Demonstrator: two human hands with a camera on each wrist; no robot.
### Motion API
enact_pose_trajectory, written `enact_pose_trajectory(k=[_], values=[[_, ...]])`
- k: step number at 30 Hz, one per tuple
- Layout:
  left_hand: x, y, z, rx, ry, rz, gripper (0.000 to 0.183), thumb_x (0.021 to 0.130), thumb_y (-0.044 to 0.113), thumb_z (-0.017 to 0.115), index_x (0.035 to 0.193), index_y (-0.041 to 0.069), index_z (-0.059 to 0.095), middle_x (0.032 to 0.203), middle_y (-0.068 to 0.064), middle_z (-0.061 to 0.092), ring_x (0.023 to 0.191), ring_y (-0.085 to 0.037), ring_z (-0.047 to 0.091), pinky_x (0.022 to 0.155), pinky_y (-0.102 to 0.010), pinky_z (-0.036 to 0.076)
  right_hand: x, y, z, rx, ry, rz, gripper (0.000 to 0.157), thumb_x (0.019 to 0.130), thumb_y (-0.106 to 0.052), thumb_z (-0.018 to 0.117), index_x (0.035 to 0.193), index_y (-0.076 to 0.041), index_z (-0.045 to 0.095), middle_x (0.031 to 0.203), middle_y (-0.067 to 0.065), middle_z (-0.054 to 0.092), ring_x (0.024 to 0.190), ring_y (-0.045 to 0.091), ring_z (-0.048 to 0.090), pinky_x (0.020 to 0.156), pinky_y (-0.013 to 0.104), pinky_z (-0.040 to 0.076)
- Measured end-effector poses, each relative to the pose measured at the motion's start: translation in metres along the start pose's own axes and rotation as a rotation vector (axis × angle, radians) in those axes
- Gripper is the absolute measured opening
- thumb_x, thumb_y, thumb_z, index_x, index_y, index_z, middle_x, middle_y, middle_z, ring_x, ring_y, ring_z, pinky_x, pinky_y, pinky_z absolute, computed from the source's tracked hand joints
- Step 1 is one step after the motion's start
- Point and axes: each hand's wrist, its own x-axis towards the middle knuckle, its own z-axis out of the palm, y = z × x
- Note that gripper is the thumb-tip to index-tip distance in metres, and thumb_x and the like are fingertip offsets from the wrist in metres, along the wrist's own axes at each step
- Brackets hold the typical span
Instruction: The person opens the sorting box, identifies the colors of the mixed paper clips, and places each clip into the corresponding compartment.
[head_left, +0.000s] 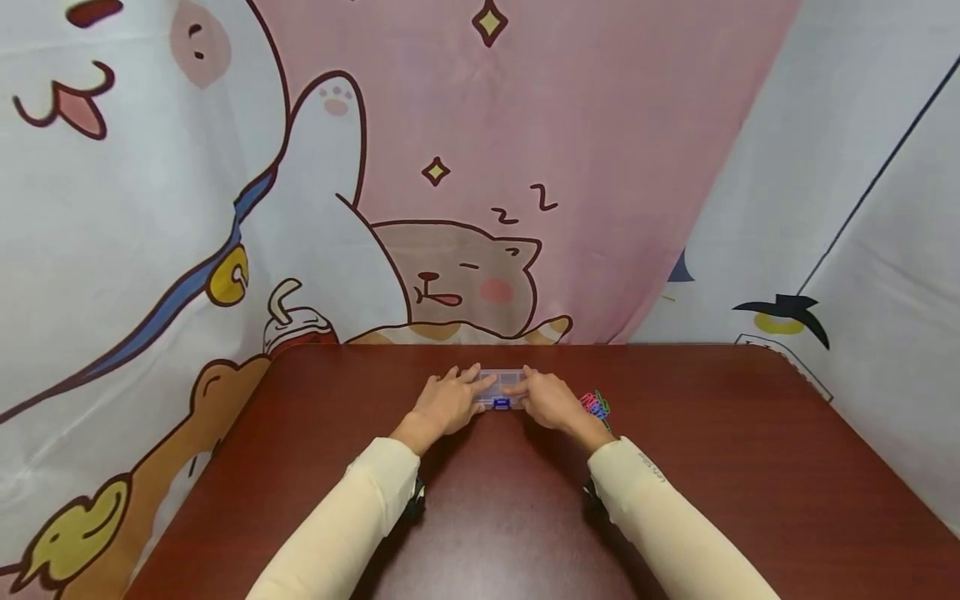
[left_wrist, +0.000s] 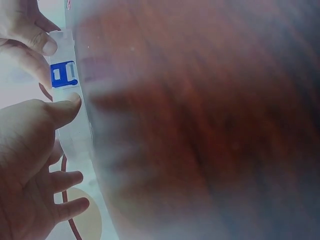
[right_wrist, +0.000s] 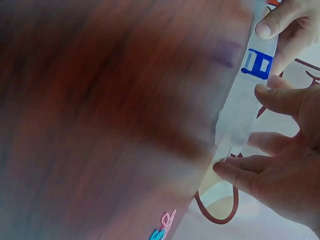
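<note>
Now, out near the far edge of the tabletop (head_left: 495, 525), it's two hands on one clear box (head_left: 497, 392)! Left hand (head_left: 447, 400) grips one end, thumb against the front face; right hand (head_left: 551, 401) holds the other end, its thumb on the front too. Between those thumbs sits the blue latch (head_left: 502, 404), facing the person. Just beside the right hand, a little heap of coloured clips (head_left: 596, 406), and behind everything hangs the cartoon curtain (head_left: 615, 125).

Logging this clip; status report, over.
Left hand, right hand: both gripping clear box. Blue latch on box's near side. Paper clips near right hand; nothing visibly blocking.
</note>
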Motion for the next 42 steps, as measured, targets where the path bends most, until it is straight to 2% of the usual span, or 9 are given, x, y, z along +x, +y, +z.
enact_pose_trajectory(k=[5,9,12,17,24,30,36,39,42], values=[[0.0007,-0.0005,0.0003,-0.018,-0.014,0.003,0.057,0.099,0.041,0.053,0.151,0.04,0.032,0.159,0.002,0.029,0.14,-0.03,0.038,0.106,-0.056,0.038,0.0019,-0.0027,0.0025,0.044,0.018,0.063,0.022,0.088,-0.012,0.07,0.108,-0.018,0.077,0.139,0.029,0.049,0.117,0.044,0.057,0.095,0.054,0.048],[0.0013,-0.0014,0.0001,-0.019,-0.008,0.001,0.057,0.098,0.041,0.054,0.151,0.04,0.032,0.159,0.001,0.03,0.14,-0.031,0.038,0.105,-0.056,0.038,0.0036,-0.0043,0.006,0.046,0.058,0.083,0.011,0.086,-0.013,0.073,0.092,-0.019,0.08,0.137,0.024,0.054,0.114,0.043,0.06,0.089,0.055,0.05],[0.0021,-0.0028,-0.0008,-0.011,0.001,0.0,0.057,0.098,0.042,0.055,0.151,0.04,0.033,0.158,0.001,0.031,0.14,-0.031,0.039,0.105,-0.056,0.039,0.006,-0.0058,0.0083,0.034,0.079,0.09,0.009,0.086,-0.014,0.073,0.084,-0.021,0.078,0.136,0.022,0.055,0.11,0.043,0.062,0.087,0.056,0.05],[0.0044,-0.0035,-0.003,0.008,0.011,0.01,0.056,0.098,0.043,0.054,0.15,0.04,0.033,0.158,0.001,0.031,0.139,-0.031,0.04,0.104,-0.055,0.04,0.0075,-0.0072,0.008,0.022,0.094,0.107,0.005,0.086,-0.016,0.073,0.083,-0.018,0.076,0.136,0.022,0.056,0.109,0.044,0.062,0.089,0.056,0.049],[0.0046,-0.0036,-0.0027,-0.002,-0.012,0.004,0.057,0.098,0.042,0.055,0.15,0.041,0.033,0.159,0.002,0.03,0.14,-0.03,0.038,0.105,-0.056,0.038,0.0084,-0.0074,0.0066,0.02,0.087,0.123,0.005,0.084,-0.018,0.076,0.079,-0.019,0.074,0.134,0.02,0.058,0.108,0.043,0.063,0.09,0.057,0.048],[0.0022,-0.0018,-0.0019,-0.013,-0.021,-0.006,0.057,0.098,0.042,0.055,0.15,0.04,0.033,0.159,0.0,0.03,0.14,-0.029,0.038,0.107,-0.055,0.036,0.0092,-0.0055,0.0047,0.002,0.044,0.089,0.007,0.084,-0.022,0.076,0.078,-0.021,0.073,0.135,0.021,0.057,0.11,0.045,0.061,0.09,0.058,0.048],[0.0032,0.0013,0.0005,-0.014,-0.029,-0.001,0.057,0.098,0.042,0.054,0.151,0.04,0.032,0.159,0.001,0.029,0.14,-0.028,0.038,0.107,-0.055,0.037,0.0072,-0.0025,0.0017,-0.021,0.003,0.082,0.007,0.083,-0.021,0.076,0.077,-0.022,0.073,0.135,0.021,0.056,0.119,0.04,0.058,0.093,0.055,0.048],[0.004,0.0012,0.0002,-0.013,-0.032,-0.004,0.057,0.098,0.042,0.054,0.151,0.041,0.031,0.159,0.001,0.03,0.14,-0.028,0.038,0.107,-0.054,0.037,0.0049,-0.0022,0.0044,-0.084,-0.027,0.015,0.014,0.083,-0.015,0.074,0.072,-0.022,0.071,0.131,0.021,0.059,0.106,0.038,0.065,0.083,0.051,0.052],[0.0045,0.0009,-0.0007,0.0,-0.024,-0.014,0.057,0.098,0.042,0.054,0.151,0.041,0.032,0.158,0.001,0.031,0.14,-0.028,0.039,0.107,-0.054,0.037,0.0039,-0.0033,0.0076,-0.148,-0.03,-0.076,0.018,0.082,-0.011,0.074,0.069,-0.021,0.069,0.126,0.021,0.063,0.1,0.038,0.066,0.073,0.048,0.054]])
